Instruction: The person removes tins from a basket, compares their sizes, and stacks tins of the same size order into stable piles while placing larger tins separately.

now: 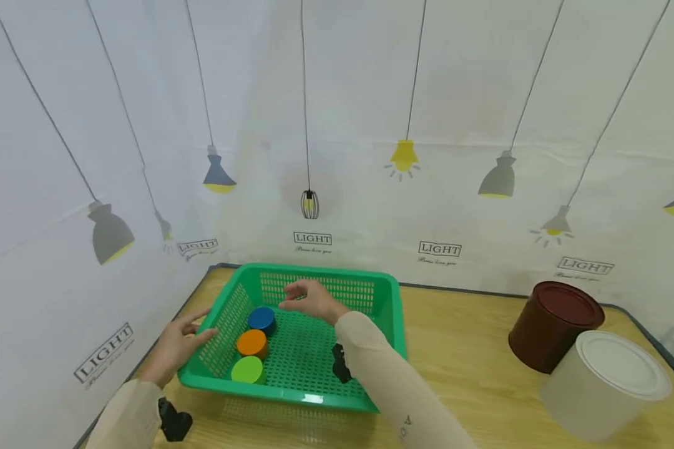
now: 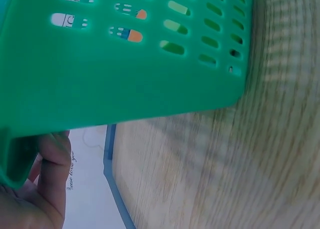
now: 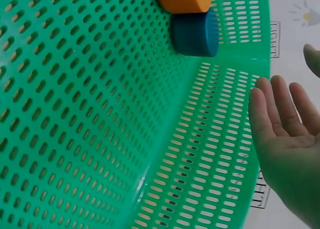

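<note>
- Here, a green basket (image 1: 314,380) is seen at the back-left corner of the wooden table (image 1: 472,374), its long axis running left to right along the back edge
- The left hand (image 1: 176,343) is laid against the basket's left wall, fingers nearly straight and touching the mesh; nothing is gripped
- The right hand (image 1: 312,299) is held above the basket's interior near the far wall, fingers relaxed and spread, nothing held
- A blue disc (image 1: 261,318), an orange disc (image 1: 251,342) and a green disc (image 1: 247,370) are lined along the inner left wall
- The basket is judged light, fairly stiff yet slightly flexible plastic; its rim at the two short ends would be best gripped
- A brown can (image 1: 553,324) and a white can (image 1: 606,383) are stood at the right edge
</note>
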